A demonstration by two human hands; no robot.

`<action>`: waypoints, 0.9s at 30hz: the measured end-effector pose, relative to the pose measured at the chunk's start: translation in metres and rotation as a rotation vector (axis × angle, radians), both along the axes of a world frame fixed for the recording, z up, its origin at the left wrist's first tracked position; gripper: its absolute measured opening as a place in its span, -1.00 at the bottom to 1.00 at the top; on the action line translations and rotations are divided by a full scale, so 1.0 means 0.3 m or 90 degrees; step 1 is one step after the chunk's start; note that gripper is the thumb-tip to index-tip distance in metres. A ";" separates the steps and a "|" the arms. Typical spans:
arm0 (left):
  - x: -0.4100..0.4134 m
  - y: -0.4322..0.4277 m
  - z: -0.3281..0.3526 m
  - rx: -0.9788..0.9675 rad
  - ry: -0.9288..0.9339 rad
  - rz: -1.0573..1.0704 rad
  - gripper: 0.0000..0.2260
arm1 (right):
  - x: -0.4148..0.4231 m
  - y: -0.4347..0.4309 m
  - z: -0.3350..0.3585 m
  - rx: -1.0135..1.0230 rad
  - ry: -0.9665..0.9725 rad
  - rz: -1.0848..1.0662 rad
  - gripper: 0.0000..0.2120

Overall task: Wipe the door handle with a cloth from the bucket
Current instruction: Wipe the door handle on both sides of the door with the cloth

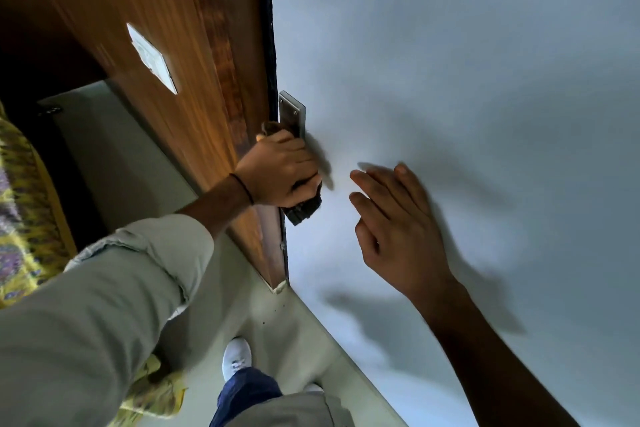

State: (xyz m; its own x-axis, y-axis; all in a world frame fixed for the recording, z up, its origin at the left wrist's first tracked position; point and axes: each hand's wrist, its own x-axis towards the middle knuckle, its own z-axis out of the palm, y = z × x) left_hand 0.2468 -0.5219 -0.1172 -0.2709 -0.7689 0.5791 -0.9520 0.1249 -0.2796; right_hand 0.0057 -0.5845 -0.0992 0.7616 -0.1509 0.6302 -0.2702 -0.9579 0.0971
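A metal door handle plate point(292, 113) sits at the edge of the pale grey door point(450, 80). My left hand point(278, 173) is closed around a dark cloth point(304, 211), which is wrapped over the handle just below the plate. The handle lever itself is hidden under cloth and fingers. A bit of cloth also sticks out above my knuckles. My right hand point(391, 218) hovers open, fingers spread, close to the door face right of the handle and holding nothing. No bucket is in view.
A brown wooden panel point(166, 28) with a white switch plate point(152, 59) stands left of the door edge. A yellow patterned bedspread point(20, 204) lies at the far left. Below are the pale floor point(277, 322) and my white shoe point(237, 355).
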 end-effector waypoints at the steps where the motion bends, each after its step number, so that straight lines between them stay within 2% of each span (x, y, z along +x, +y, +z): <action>1: -0.002 -0.001 -0.003 -0.011 -0.004 0.001 -0.73 | -0.001 0.001 0.003 0.001 0.004 0.001 -0.71; 4: -0.031 0.010 -0.044 -0.078 0.095 0.044 -0.71 | -0.004 0.005 0.008 0.011 0.008 -0.001 -0.69; 8: -0.108 0.013 -0.099 -0.167 0.349 0.163 -0.67 | -0.007 0.008 0.004 0.021 0.005 0.003 -0.72; 12: -0.207 -0.021 -0.095 -0.359 0.604 0.293 -0.71 | 0.001 0.005 0.007 0.025 -0.003 -0.001 -0.76; 14: -0.252 -0.056 -0.075 -0.415 0.722 0.363 -0.70 | 0.011 0.011 0.007 0.027 -0.006 -0.007 -0.75; 18: -0.302 -0.119 -0.012 -0.389 0.928 0.535 -0.53 | 0.025 0.019 0.005 0.030 -0.013 -0.017 -0.75; 20: -0.306 -0.131 0.031 -0.348 1.078 0.607 -0.50 | 0.025 0.017 0.003 0.031 -0.020 -0.014 -0.75; 22: -0.308 -0.139 0.060 -0.330 1.179 0.669 -0.49 | 0.024 0.015 0.002 0.029 -0.033 -0.014 -0.75; 25: -0.308 -0.122 0.062 -0.377 1.269 0.671 -0.45 | 0.027 0.016 0.003 0.029 -0.040 -0.014 -0.77; 27: -0.312 -0.096 0.049 -0.423 1.344 0.607 -0.43 | 0.032 0.017 0.001 0.028 -0.041 -0.016 -0.77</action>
State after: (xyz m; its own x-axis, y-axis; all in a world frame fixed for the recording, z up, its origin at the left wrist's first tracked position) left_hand 0.1533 -0.5508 -0.1025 0.9217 0.0417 -0.3857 0.3859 0.0031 0.9225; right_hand 0.0154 -0.5793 -0.0990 0.7148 -0.1988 0.6705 -0.2992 -0.9535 0.0362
